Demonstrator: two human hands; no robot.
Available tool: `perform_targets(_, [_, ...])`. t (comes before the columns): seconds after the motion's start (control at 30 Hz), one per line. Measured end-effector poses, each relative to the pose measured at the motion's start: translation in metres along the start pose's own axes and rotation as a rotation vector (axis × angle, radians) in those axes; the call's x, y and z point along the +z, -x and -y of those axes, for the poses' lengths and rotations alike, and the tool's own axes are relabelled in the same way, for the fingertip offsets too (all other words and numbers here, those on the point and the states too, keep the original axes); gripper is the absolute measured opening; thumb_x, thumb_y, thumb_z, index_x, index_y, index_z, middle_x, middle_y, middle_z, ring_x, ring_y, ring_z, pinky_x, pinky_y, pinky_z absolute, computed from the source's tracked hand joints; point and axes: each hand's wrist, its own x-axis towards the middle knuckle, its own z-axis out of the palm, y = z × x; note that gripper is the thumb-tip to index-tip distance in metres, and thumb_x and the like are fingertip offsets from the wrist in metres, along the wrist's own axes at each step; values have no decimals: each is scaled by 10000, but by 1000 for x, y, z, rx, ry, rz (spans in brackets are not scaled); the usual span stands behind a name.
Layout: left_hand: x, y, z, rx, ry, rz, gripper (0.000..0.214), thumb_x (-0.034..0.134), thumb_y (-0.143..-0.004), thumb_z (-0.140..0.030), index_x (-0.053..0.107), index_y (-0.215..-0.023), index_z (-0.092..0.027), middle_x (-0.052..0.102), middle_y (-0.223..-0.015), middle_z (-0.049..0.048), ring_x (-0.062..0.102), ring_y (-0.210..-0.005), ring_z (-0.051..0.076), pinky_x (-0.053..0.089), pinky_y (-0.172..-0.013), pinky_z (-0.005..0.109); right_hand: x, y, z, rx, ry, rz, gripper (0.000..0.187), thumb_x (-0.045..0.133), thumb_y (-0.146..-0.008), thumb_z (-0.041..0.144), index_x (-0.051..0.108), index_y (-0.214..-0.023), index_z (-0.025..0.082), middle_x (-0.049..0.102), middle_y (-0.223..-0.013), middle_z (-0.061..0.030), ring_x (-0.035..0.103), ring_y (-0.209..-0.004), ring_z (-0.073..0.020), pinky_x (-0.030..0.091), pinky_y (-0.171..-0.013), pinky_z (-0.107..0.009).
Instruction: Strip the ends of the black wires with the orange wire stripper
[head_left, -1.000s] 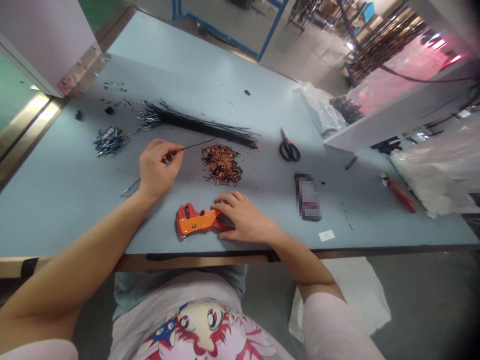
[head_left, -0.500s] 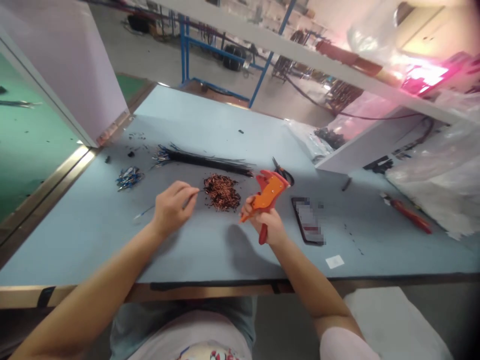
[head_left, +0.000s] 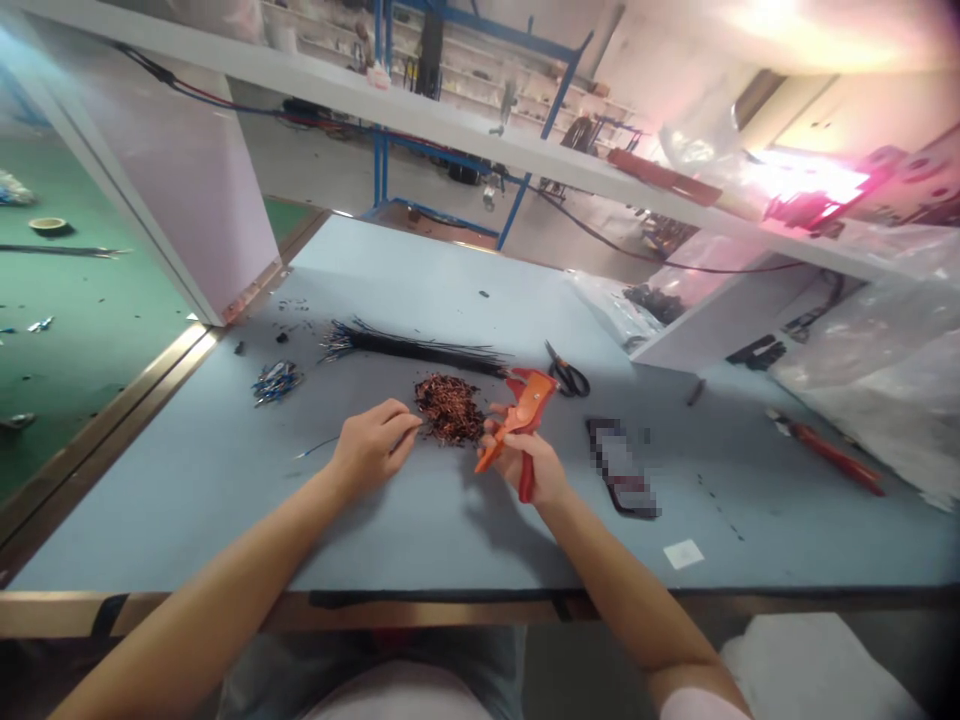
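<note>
My left hand [head_left: 373, 447] pinches a thin black wire [head_left: 319, 446] whose tail trails off to the left over the blue table [head_left: 187, 480]. My right hand [head_left: 529, 462] grips the handles of an orange and red wire stripper [head_left: 521, 411], held up off the table with its jaws pointing up and away. Between the two hands lies a heap of copper-coloured wire scraps [head_left: 448, 407]. Behind the heap stretches a long bundle of black wires [head_left: 420, 349] with blue ends at the left.
Black scissors [head_left: 568, 374] lie right of the stripper, a phone [head_left: 624, 466] lies right of my right hand, and a red-handled tool [head_left: 832, 454] is further right. A small pile of blue terminals [head_left: 276, 381] sits at the left. Plastic bags [head_left: 877, 390] crowd the right side. A white label [head_left: 682, 553] lies near the front edge.
My right hand has picked the stripper up from the table and raised it. My left hand has kept its pinch on the wire. The camera has tilted upward, showing more of the shelf.
</note>
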Motion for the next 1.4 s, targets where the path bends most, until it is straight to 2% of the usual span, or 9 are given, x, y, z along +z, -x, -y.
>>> perform_targets(0.23, [0, 0, -1, -25, 4, 3, 126, 533, -911, -182, 659, -924, -187, 678, -847, 32, 652, -766, 138, 468, -656, 226, 1, 5, 1, -55, 92, 83, 305, 647, -648, 221, 597, -948, 235, 644, -1168, -55, 627, -800, -188, 548, -715, -384])
perform_targets(0.4, [4, 1, 0, -20, 22, 55, 141, 521, -912, -187, 662, -918, -197, 686, -858, 25, 659, -770, 134, 463, -649, 224, 2, 9, 4, -25, 110, 120, 287, 643, -670, 237, 579, -950, 238, 645, -938, -45, 630, -846, -220, 546, -783, -432])
perform_targets(0.53, [6, 2, -1, -6, 22, 109, 151, 527, -907, -211, 665, -964, -190, 697, -874, 30, 666, -759, 146, 472, -640, 240, 3, 10, 2, 18, 107, 159, 280, 632, -692, 249, 574, -966, 236, 627, -909, -33, 628, -838, -209, 551, -799, -437])
perform_targets(0.77, [10, 5, -29, -34, 212, 292, 213, 498, -936, -223, 658, -1073, -189, 690, -872, 29, 645, -727, 150, 454, -624, 255, 2, 11, -17, 138, 76, 267, 315, 730, -676, 240, 624, -968, 187, 678, -885, -37, 662, -784, -190, 566, -777, -402])
perform_targets(0.87, [12, 7, -39, -108, 333, 375, 199, 477, -942, -196, 670, -993, -204, 666, -831, 24, 620, -724, 140, 451, -650, 245, 0, 12, -22, 163, 121, 306, 340, 762, -680, 247, 627, -984, 174, 697, -889, -53, 678, -791, -200, 571, -769, -400])
perform_targets(1.0, [15, 8, -43, -192, 388, 393, 166, 519, -922, -199, 671, -856, -208, 652, -799, 16, 605, -715, 137, 440, -646, 244, -3, 12, -24, 164, 161, 316, 352, 784, -678, 247, 632, -985, 171, 708, -878, -54, 686, -787, -200, 578, -754, -385])
perform_targets(1.17, [17, 9, -39, -121, 197, 303, 138, 552, -902, -216, 660, -818, -206, 673, -783, 9, 627, -734, 157, 430, -635, 270, -2, 10, -21, 176, 187, 254, 321, 762, -687, 217, 636, -978, 167, 686, -894, -49, 663, -743, -179, 580, -672, -349])
perform_targets(1.3, [6, 3, -30, -86, 3, 77, 143, 541, -903, -193, 639, -799, -200, 689, -779, 13, 631, -735, 155, 427, -633, 272, -2, 10, -11, 172, 219, 191, 293, 712, -707, 214, 630, -982, 155, 610, -770, -2, 587, -629, -131, 561, -627, -316])
perform_targets(1.4, [-7, -4, -22, -148, -86, -79, 133, 550, -897, -174, 633, -797, -204, 693, -762, 8, 631, -737, 148, 431, -648, 264, -3, 13, -2, 187, 306, 224, 423, 693, -710, 216, 567, -1112, 174, 572, -740, 20, 566, -616, -130, 536, -587, -295])
